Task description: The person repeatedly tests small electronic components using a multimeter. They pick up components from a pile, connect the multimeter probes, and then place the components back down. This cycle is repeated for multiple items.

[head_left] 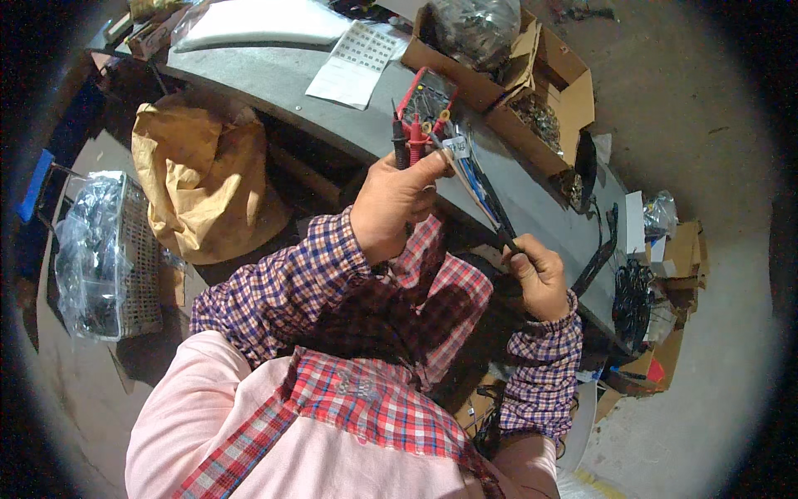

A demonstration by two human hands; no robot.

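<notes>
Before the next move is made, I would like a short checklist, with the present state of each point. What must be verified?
1. Black probe and red probe held in the left hand: ok, both point up out of it.
2. Dark cable gripped by the right hand: ok.
3. Meter on the grey bench: ok, just beyond the left hand.
4. Meter reading: cannot tell, too small.
5. Probe tips touching the ring terminals: cannot tell, they overlap in this view.
</notes>
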